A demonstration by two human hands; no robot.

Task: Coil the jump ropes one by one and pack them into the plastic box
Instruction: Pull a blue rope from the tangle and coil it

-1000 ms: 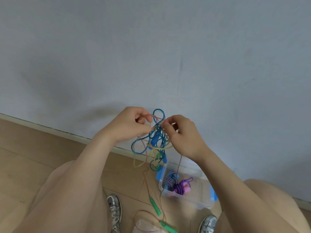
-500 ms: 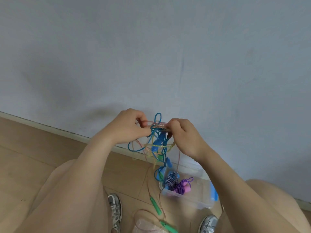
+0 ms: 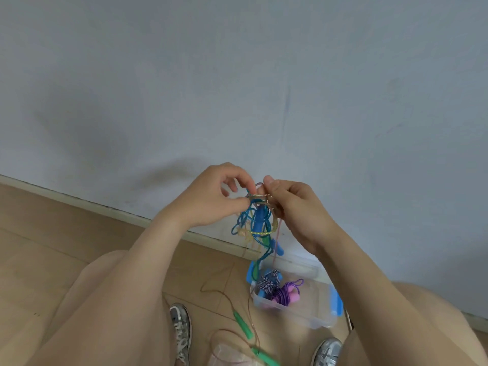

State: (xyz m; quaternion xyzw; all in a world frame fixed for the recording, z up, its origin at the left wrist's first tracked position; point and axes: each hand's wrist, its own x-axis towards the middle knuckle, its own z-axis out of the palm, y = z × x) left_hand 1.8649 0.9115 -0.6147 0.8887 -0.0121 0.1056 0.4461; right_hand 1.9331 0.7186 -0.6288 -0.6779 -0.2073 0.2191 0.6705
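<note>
A tangle of jump ropes [image 3: 254,223], blue, yellow and pinkish cords with blue handles, hangs in the air in front of the wall. My left hand [image 3: 211,199] pinches cords at the top of the tangle. My right hand [image 3: 295,210] pinches the same spot from the right. Below on the floor stands the clear plastic box [image 3: 314,317] with blue clips. Inside it lie a blue-and-white braided rope [image 3: 268,282] and a coiled purple rope [image 3: 286,293] with pink handles. A thin brown rope with green handles [image 3: 244,327] lies on the floor left of the box.
A grey-blue wall [image 3: 237,88] with a pale baseboard fills the background above the wooden floor [image 3: 39,233]. My two sneakers [image 3: 181,331] show at the bottom edge. A pinkish see-through object [image 3: 227,355] lies between my feet.
Both hands have drawn together at the top of the tangle and now pinch it closely. The bundle hangs narrower, its loops pulled in.
</note>
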